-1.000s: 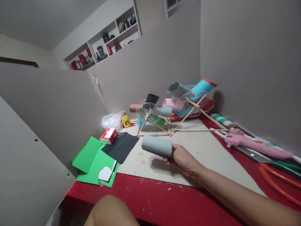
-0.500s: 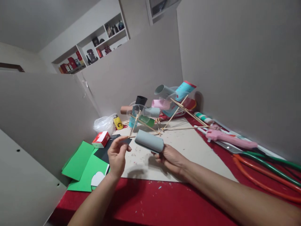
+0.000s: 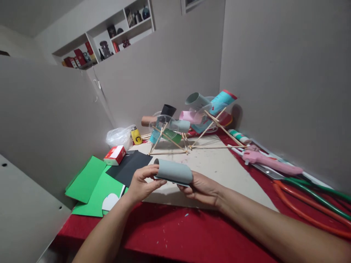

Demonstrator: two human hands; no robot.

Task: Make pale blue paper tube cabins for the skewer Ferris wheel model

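A grey paper tube (image 3: 173, 171) lies sideways between my two hands above the beige board (image 3: 219, 171). My right hand (image 3: 201, 188) grips its right end from below, fingers curled round it. My left hand (image 3: 141, 184) pinches the tube's left end with thumb and fingers. Behind, a model of wooden sticks, clear cups and coloured paper tubes (image 3: 186, 122) stands at the back of the board.
Green paper sheets (image 3: 91, 184) and a black sheet (image 3: 128, 166) lie at left with a small red box (image 3: 114, 155). A pink glue gun (image 3: 270, 162), orange and green hoses (image 3: 315, 204) run along the right wall. A plastic bag (image 3: 118, 136) sits by the back wall.
My left hand came up into view and took hold of the tube's left end. The tube was lowered slightly toward me and turned more level.
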